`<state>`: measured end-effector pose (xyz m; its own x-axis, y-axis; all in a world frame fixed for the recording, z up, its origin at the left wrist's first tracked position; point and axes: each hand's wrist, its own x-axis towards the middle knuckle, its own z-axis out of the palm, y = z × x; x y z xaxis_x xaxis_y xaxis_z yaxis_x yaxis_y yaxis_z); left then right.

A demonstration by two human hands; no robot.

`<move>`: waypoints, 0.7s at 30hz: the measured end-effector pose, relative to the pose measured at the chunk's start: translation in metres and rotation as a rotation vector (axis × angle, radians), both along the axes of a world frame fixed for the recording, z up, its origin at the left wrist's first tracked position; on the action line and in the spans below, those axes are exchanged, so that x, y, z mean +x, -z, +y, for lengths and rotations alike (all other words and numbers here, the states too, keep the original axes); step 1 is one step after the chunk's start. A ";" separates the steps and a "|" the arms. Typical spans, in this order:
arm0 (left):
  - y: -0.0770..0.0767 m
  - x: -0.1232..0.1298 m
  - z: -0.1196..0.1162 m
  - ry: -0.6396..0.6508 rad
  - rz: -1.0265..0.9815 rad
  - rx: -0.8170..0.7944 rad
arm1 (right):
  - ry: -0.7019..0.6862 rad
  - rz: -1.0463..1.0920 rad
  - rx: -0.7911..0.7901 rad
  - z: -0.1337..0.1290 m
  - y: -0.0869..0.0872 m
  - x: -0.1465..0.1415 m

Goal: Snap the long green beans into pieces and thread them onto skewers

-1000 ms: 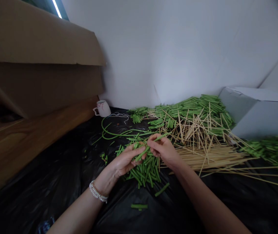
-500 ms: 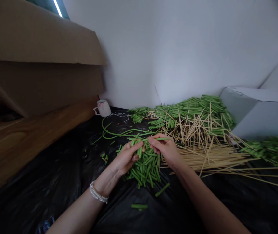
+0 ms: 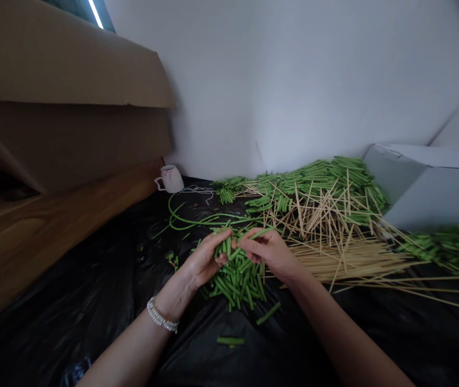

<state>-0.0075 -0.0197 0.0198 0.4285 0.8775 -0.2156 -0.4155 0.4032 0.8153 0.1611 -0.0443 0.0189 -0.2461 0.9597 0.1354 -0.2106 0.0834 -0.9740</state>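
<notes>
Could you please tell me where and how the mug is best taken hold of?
Probably by its handle, with the left hand coming from the near left: the handle juts out to that side, while the wall backs the mug and string lies to its right.

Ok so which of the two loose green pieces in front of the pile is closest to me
The crosswise piece, lying nearly level in the view; the slanted piece lies farther from you, nearer the pile.

A slim green stem (image 3: pixel 262 232) slants beside a few held short pieces (image 3: pixel 226 245), above their loose green heap (image 3: pixel 237 285) inward of the black sheet's (image 3: pixel 104 306) far edge.
</notes>
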 end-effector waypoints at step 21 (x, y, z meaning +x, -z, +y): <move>0.000 0.000 -0.004 0.048 0.153 0.209 | 0.357 -0.053 0.126 0.007 0.001 0.004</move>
<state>-0.0072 -0.0235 0.0193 0.4474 0.8890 -0.0973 -0.2650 0.2357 0.9350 0.1655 -0.0373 0.0183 0.0904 0.9629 0.2543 -0.0961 0.2626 -0.9601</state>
